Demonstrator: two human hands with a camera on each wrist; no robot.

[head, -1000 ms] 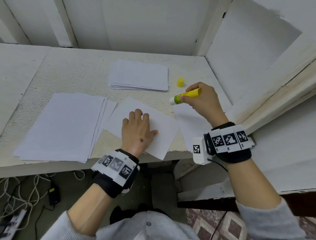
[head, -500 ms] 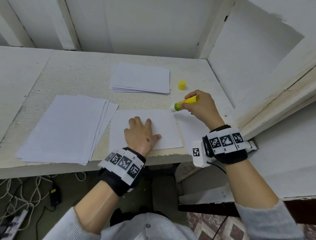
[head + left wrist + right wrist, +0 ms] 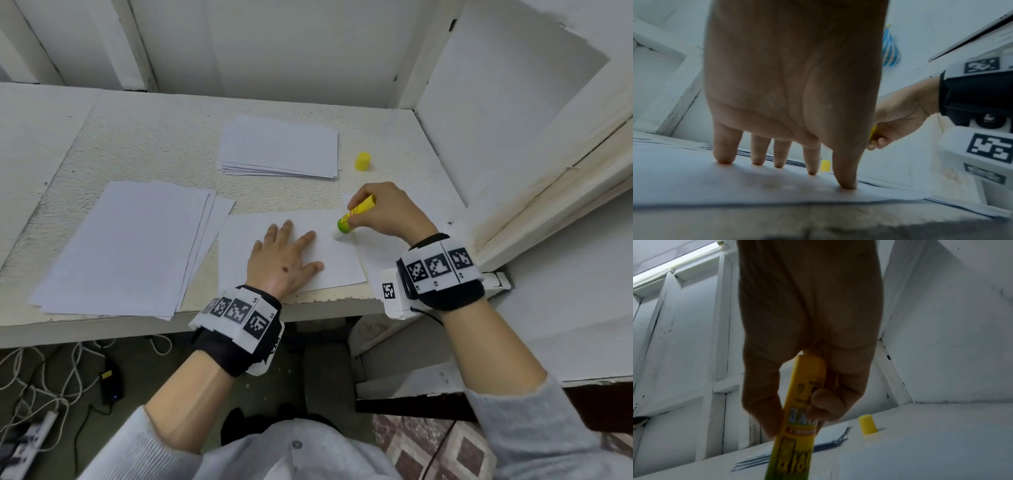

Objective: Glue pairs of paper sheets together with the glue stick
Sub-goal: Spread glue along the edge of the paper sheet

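A white paper sheet [image 3: 339, 263] lies at the table's front edge. My left hand [image 3: 284, 260] lies flat on it, fingers spread and pressing down [image 3: 781, 146]. My right hand [image 3: 383, 212] grips the yellow glue stick [image 3: 354, 216], tilted with its white tip on the sheet's upper right corner. In the right wrist view the thumb and fingers curl round the glue stick [image 3: 801, 410]. Another sheet [image 3: 380, 250] lies partly under the right hand. The yellow cap [image 3: 362, 161] stands alone on the table.
A stack of several sheets [image 3: 279, 147] lies at the back centre. A larger pile of sheets [image 3: 130, 246] lies at the left front. White panels wall the table [image 3: 144, 144] at the back and right. Cables [image 3: 41, 377] lie on the floor below.
The left hand has turned the sheet square to the table edge. The right hand has brought the glue stick down and left, and its tip now touches the sheet's corner.
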